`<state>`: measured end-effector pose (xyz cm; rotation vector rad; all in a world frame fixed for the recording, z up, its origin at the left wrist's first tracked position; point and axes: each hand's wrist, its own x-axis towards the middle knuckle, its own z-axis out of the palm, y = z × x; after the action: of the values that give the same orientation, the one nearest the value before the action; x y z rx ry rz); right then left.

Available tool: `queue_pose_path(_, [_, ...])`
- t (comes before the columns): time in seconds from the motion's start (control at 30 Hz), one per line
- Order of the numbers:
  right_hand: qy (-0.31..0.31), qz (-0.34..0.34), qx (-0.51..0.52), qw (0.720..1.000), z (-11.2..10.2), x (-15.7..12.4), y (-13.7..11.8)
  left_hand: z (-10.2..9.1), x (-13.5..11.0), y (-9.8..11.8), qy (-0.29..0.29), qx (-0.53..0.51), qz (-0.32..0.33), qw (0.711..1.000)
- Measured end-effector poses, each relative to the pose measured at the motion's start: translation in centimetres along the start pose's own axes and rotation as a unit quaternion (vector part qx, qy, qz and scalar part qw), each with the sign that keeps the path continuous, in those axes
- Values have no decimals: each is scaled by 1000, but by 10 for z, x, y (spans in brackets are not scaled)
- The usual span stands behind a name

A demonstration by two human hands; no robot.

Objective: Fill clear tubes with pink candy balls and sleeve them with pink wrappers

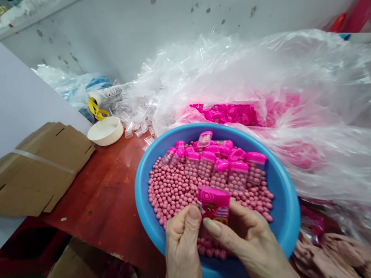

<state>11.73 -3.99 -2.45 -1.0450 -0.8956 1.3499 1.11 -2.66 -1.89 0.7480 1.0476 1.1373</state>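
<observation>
Red wooden table (99, 195), flattened cardboard (32, 172) at left, big clear plastic bag (305, 92) with pink items inside behind. Blue plastic basin (291, 216) on table, holding pink candy beads (169, 193) and small clear pink-capped bottles (222, 170). Left hand (184, 261) and right hand (251, 241) pinch pink-labelled pack (214, 205) from both sides, thumbs pressed against it, just above the beads, inside basin rim.
</observation>
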Motion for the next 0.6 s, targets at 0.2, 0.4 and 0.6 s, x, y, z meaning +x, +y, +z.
queue_pose_path(0.2, [14,16,9,1000,4,3,-4,-3,0,-3,51,95,115,988])
queue_pose_path(0.4, [17,13,-90,996,3,2,-1,-5,10,12,45,54,51,996])
queue_pose_path(0.6, [-26,30,-118,992,10,1,-2,-5,14,18,91,-56,43,993])
